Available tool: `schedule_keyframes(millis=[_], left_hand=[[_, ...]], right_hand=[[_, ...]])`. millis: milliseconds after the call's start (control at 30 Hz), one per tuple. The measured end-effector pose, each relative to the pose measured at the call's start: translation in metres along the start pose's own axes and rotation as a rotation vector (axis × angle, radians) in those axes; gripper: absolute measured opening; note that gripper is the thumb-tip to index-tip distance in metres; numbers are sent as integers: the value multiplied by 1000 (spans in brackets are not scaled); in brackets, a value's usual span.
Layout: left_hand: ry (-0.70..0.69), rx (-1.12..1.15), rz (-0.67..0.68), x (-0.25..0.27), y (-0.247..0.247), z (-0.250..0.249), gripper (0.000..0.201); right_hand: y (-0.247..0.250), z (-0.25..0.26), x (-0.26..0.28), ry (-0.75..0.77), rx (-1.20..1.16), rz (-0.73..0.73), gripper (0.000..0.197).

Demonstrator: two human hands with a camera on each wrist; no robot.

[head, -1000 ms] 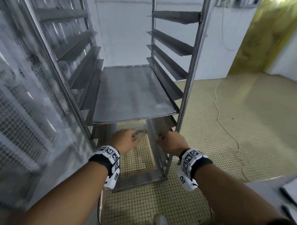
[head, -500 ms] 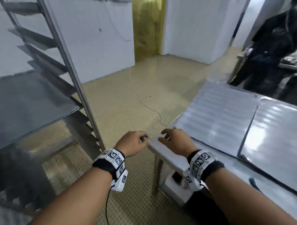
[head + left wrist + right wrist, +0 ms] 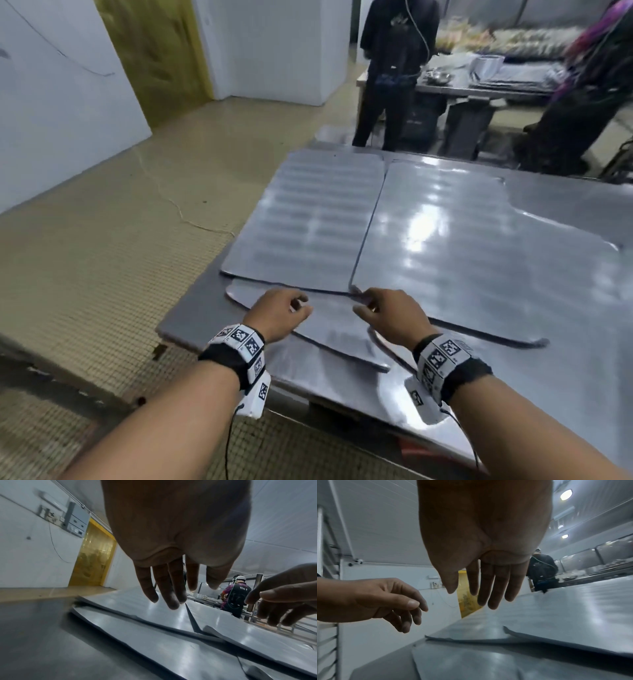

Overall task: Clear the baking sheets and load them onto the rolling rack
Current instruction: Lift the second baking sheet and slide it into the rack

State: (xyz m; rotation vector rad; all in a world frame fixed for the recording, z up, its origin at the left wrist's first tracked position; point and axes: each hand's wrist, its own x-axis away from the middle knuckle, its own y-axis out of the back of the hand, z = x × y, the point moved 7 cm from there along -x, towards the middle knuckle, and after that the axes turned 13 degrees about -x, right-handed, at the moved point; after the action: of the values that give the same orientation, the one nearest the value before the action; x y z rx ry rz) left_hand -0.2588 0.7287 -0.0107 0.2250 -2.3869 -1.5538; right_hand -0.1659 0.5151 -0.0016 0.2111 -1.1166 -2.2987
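The baking sheets (image 3: 308, 222) lie flat and overlapping at the near left corner of the worktop (image 3: 181, 325): two broad ones side by side, edges touching, and beneath them further sheets whose rounded corners jut out toward the near edge. They are thin, rimless metal plates, dull grey with a faint ribbed sheen on the left one (image 3: 130, 599) and a brighter glare on the right one (image 3: 462, 246). I judge them stiff but light, slick on steel, likely to slide over one another and clatter, with thin edges that are awkward to get fingers under. The best hold looks to be a near corner where it overhangs the sheet below, lifted first, then a grip on both long sides. The left hand (image 3: 277, 317) hovers above the lower sheet (image 3: 329, 325), fingers loosely curved and holding nothing. The right hand (image 3: 390, 318) is equally empty, fingers relaxed, close to the raised near corner (image 3: 508, 630) of the right sheet; whether it touches is unclear. Two people stand beyond the far edge.
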Motion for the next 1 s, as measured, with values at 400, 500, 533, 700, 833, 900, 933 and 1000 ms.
schedule_keyframes(millis=[400,500,533,700,833,900,933,1000], left_hand=[[-5,-39,134,-58,-72,-85,49],[-2,-26,121,-72,-75,-95,48],[10,-13,123,-77,-77,-97,46],[34,5,162,-112,-88,-96,62],[29,8,173,-142,-96,-96,55],[39,9,199,-155,-102,-94,55],[47,7,218,-161,-105,-93,55],[49,16,257,-169,-111,-92,53]], right_hand=[[10,-152,60,-307,-74,31,43],[1,-159,71,-311,-32,63,39],[-2,-161,73,-303,-17,62,36],[-12,-162,82,-278,1,-23,22],[-16,-160,83,-284,-4,-47,17],[-15,-158,83,-290,-9,-77,17],[-15,-157,83,-295,-8,-91,17],[-15,-155,85,-304,-2,-113,17]])
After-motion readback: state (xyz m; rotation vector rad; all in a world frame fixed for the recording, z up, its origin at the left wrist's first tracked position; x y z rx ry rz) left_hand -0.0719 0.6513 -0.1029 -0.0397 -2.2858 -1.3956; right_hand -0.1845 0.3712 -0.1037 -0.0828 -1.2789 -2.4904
